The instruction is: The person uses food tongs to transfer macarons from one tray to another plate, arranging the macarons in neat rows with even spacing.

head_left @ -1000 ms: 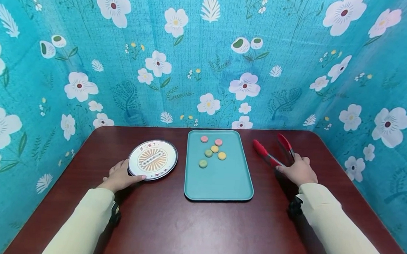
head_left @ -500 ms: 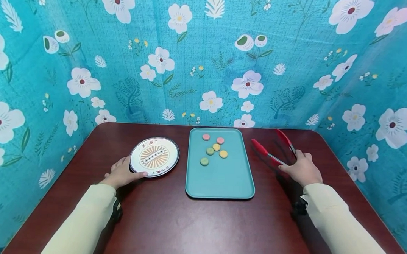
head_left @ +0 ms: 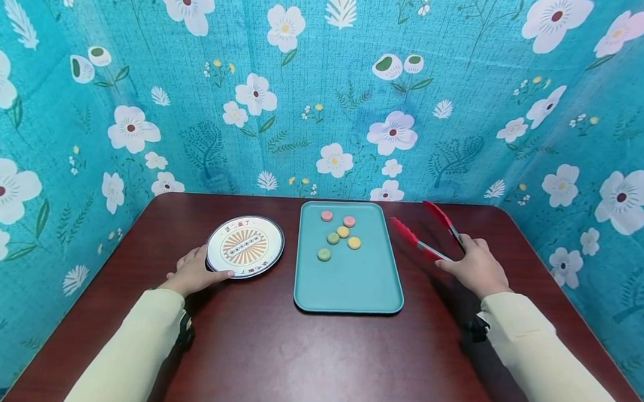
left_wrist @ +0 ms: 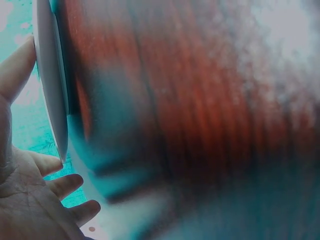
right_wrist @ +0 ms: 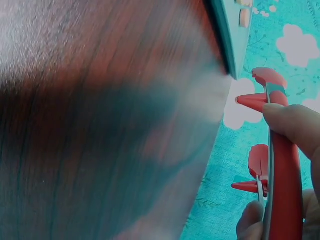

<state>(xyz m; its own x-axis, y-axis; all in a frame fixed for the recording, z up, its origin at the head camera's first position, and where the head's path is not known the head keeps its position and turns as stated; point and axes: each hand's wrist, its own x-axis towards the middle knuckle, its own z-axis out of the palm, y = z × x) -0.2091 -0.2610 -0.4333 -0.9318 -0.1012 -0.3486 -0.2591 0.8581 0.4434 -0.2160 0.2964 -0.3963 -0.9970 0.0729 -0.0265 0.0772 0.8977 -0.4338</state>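
Observation:
In the head view a white plate (head_left: 245, 247) with a sunburst pattern sits on the left of the table. My left hand (head_left: 193, 272) holds its near-left rim; the thumb lies along the front edge. The left wrist view shows the plate (left_wrist: 50, 75) edge-on, with thumb and index fingertip on it and the other fingers spread off it. My right hand (head_left: 478, 266) grips red-tipped tongs (head_left: 414, 238) whose arms are spread apart. Between the hands, a teal tray (head_left: 350, 292) bears several small round biscuits, pink (head_left: 327, 215), yellow (head_left: 354, 243) and green (head_left: 324, 254).
The dark brown table (head_left: 304, 362) stretches toward me in front of the tray. A blue flowered cloth (head_left: 305, 92) hangs behind the table and along both sides.
The tongs in my right hand have shifted left, toward the tray. My left hand stays at the plate. The head view has tilted slightly; the biscuits keep their places on the tray.

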